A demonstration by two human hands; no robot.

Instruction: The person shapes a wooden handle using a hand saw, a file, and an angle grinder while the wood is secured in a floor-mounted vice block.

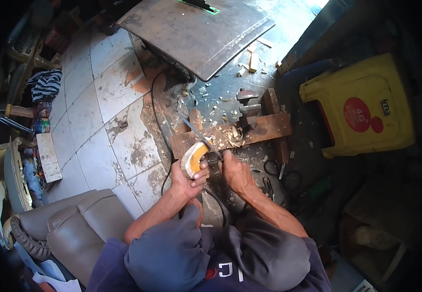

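Observation:
My left hand [189, 177] is closed round a curved piece of wood [195, 158], pale on its outer side and orange-yellow on its inner side. My right hand [236, 171] grips the near end of a long, thin, dark tool, which looks like a file [196, 130]. The file slants away to the far left and passes against the upper end of the curved wood. Both hands are in front of my bent knees, just on the near side of a low wooden work block [220, 137] strewn with shavings.
A metal clamp [250, 111] sits on the block. Beyond stands a worn table-like top [196, 34]. Right are a yellow plastic stool [366, 107] and scissors [272, 168]; left, a grey-brown padded seat [82, 221]. A black cable [155, 114] and wood chips lie on the floor.

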